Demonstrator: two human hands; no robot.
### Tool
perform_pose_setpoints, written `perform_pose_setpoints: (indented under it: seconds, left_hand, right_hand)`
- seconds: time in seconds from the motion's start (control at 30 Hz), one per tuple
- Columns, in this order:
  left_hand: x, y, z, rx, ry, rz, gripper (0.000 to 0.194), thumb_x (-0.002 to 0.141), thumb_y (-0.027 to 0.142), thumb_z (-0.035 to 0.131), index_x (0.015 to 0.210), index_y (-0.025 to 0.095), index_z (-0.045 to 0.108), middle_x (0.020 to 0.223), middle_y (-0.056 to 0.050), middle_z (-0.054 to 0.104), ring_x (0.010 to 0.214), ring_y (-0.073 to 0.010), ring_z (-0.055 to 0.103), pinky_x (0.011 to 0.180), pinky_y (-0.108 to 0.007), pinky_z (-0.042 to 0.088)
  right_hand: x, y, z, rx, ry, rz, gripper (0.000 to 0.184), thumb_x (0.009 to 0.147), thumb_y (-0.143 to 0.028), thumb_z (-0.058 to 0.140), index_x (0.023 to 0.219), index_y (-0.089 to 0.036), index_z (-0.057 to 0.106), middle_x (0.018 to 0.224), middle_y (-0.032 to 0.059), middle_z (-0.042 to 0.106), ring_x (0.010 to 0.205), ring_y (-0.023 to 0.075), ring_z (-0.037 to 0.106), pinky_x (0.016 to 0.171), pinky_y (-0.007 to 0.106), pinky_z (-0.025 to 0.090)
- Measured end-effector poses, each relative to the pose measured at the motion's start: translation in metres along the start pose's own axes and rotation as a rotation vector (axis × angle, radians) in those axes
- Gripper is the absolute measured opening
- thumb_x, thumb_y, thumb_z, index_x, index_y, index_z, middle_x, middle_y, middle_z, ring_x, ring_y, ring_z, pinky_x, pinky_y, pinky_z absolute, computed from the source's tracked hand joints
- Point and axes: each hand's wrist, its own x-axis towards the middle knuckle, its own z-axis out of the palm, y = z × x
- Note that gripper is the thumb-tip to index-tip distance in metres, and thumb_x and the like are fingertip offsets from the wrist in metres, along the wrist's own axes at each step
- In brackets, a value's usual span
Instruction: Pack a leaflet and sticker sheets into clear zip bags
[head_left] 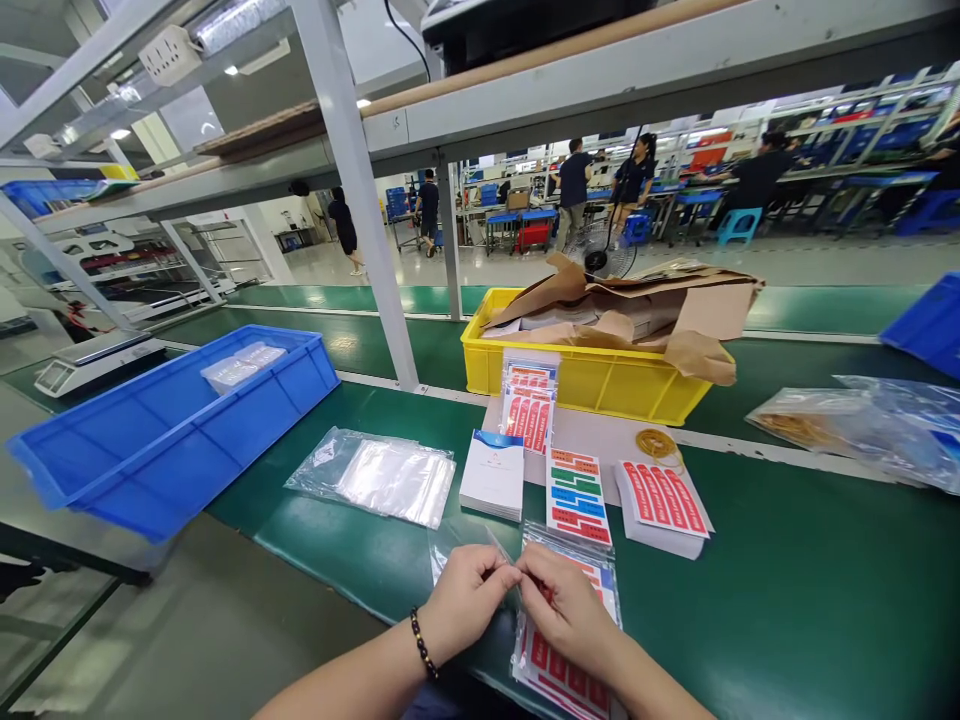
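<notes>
My left hand (pixel 466 598) and my right hand (pixel 564 602) meet fingertip to fingertip at the front of the bench. Both are closed in a pinch on the edge of a clear plastic bag (pixel 444 552), whose far part lies beyond my left fingers. Under my right hand are filled zip bags (pixel 551 668) with red-and-white sticker sheets. Just beyond stand a stack of white booklets (pixel 492 478), a multicoloured sticker sheet (pixel 577 497) and a stack of red label sheets (pixel 666 505). Flat clear bags (pixel 386 475) lie to the left.
A blue bin (pixel 187 430) holds packed bags at left. Behind the sheets stands a yellow crate (pixel 585 380) with brown paper. Rubber bands (pixel 657 442) lie near it, and plastic bags (pixel 847 425) are at right. A shelf post (pixel 360 200) rises from the green bench.
</notes>
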Motion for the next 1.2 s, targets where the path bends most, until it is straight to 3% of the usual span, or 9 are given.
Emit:
perform_pose_setpoints:
  seconds: [0.27, 0.47, 0.6, 0.67, 0.8, 0.9, 1.0, 1.07, 1.2]
  left_hand:
    - [0.001, -0.003, 0.004, 0.096, 0.001, 0.015, 0.032, 0.080, 0.032, 0.043, 0.052, 0.015, 0.040, 0.053, 0.003, 0.040, 0.054, -0.0083, 0.037, 0.053, -0.021, 0.026]
    - [0.001, -0.003, 0.010, 0.195, -0.019, 0.033, 0.032, 0.079, 0.026, 0.038, 0.049, 0.015, 0.033, 0.050, 0.003, 0.035, 0.051, -0.0079, 0.032, 0.051, -0.023, 0.021]
    - [0.009, -0.003, 0.005, 0.051, 0.005, -0.076, 0.034, 0.077, 0.029, 0.040, 0.047, 0.016, 0.032, 0.047, 0.004, 0.032, 0.048, -0.0073, 0.030, 0.048, -0.022, 0.022]
    - [0.014, -0.002, -0.001, -0.029, 0.022, -0.127, 0.033, 0.077, 0.031, 0.042, 0.048, 0.016, 0.035, 0.047, 0.004, 0.034, 0.048, -0.0072, 0.030, 0.047, -0.021, 0.024]
    - [0.012, 0.006, -0.020, -0.028, 0.010, -0.081, 0.034, 0.080, 0.034, 0.039, 0.051, 0.015, 0.044, 0.047, 0.003, 0.038, 0.046, -0.0085, 0.035, 0.047, -0.022, 0.029]
    - [0.004, 0.017, -0.036, 0.186, 0.087, 0.312, 0.021, 0.079, 0.030, 0.044, 0.078, 0.014, 0.056, 0.074, -0.005, 0.056, 0.073, -0.0149, 0.049, 0.069, -0.028, 0.039]
    - [0.000, 0.025, -0.053, 0.423, -0.123, 0.622, 0.020, 0.076, 0.024, 0.049, 0.093, 0.018, 0.057, 0.084, -0.005, 0.060, 0.091, -0.0175, 0.049, 0.090, -0.036, 0.030]
    - [0.001, 0.026, -0.066, 0.516, -0.240, 0.595, 0.012, 0.075, 0.026, 0.052, 0.081, 0.019, 0.059, 0.071, -0.002, 0.059, 0.082, -0.0156, 0.050, 0.089, -0.034, 0.031]
    - [0.004, 0.021, -0.087, 0.544, -0.290, 0.400, 0.015, 0.077, 0.028, 0.050, 0.069, 0.018, 0.059, 0.064, -0.001, 0.058, 0.071, -0.0137, 0.050, 0.074, -0.025, 0.036]
  right_hand:
    - [-0.002, 0.008, 0.011, -0.248, 0.040, -0.065, 0.026, 0.083, -0.018, 0.031, 0.058, -0.018, 0.036, 0.057, 0.0001, 0.044, 0.055, 0.0118, 0.041, 0.052, 0.025, 0.027]
    - [0.002, 0.014, 0.008, -0.463, 0.296, -0.044, 0.027, 0.081, -0.017, 0.035, 0.055, -0.018, 0.041, 0.054, 0.0006, 0.044, 0.053, 0.0130, 0.041, 0.052, 0.026, 0.028]
    - [0.000, 0.011, 0.001, -0.473, 0.388, -0.183, 0.018, 0.082, -0.026, 0.042, 0.084, -0.013, 0.054, 0.076, 0.0074, 0.053, 0.070, 0.0170, 0.048, 0.062, 0.029, 0.038]
    - [-0.002, 0.008, 0.002, -0.486, 0.352, -0.289, 0.029, 0.079, -0.029, 0.049, 0.102, -0.012, 0.051, 0.087, 0.0106, 0.053, 0.076, 0.0192, 0.049, 0.065, 0.031, 0.040]
    - [-0.002, 0.003, 0.003, -0.458, 0.231, -0.314, 0.019, 0.082, -0.015, 0.041, 0.096, -0.017, 0.054, 0.076, 0.0063, 0.054, 0.066, 0.0164, 0.048, 0.057, 0.029, 0.038]
    - [0.001, -0.001, -0.005, -0.192, 0.106, -0.262, 0.022, 0.085, -0.014, 0.035, 0.096, -0.018, 0.053, 0.074, 0.0048, 0.056, 0.067, 0.0144, 0.050, 0.058, 0.026, 0.039]
    - [0.002, -0.010, -0.021, 0.029, -0.078, -0.160, 0.021, 0.088, -0.019, 0.034, 0.090, -0.020, 0.055, 0.072, 0.0019, 0.056, 0.067, 0.0118, 0.051, 0.061, 0.023, 0.039]
    - [0.002, -0.016, -0.033, 0.063, -0.202, -0.083, 0.019, 0.087, -0.025, 0.039, 0.080, -0.020, 0.055, 0.067, -0.0002, 0.055, 0.063, 0.0107, 0.050, 0.058, 0.022, 0.038]
    - [0.012, -0.022, -0.046, 0.033, -0.328, -0.033, 0.023, 0.084, -0.034, 0.045, 0.068, -0.018, 0.050, 0.065, -0.0016, 0.053, 0.059, 0.0099, 0.047, 0.054, 0.021, 0.037]
